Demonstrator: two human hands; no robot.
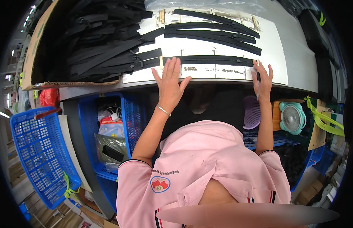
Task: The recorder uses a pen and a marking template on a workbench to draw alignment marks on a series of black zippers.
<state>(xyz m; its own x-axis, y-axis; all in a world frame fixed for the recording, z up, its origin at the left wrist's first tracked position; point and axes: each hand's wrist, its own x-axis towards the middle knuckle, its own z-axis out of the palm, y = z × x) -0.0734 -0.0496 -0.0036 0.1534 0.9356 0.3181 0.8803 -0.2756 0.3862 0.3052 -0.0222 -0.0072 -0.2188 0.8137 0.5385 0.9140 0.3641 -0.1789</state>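
My left hand (169,80) lies flat with fingers spread on the near edge of a white board (206,47), its fingertips touching a long black strip (210,60) that runs across the board. My right hand (263,80) is closed around a dark pen (258,79) at the right end of that same strip. Three more black strips (214,32) lie side by side farther back on the board. A big heap of black strips (104,41) fills the cardboard box (34,49) at the left.
Under the table stand a blue crate (127,114) with bagged items, a second blue crate (36,152) at the far left, a purple basket (252,112) and a small teal fan (293,117). Black stacks (322,57) line the table's right side.
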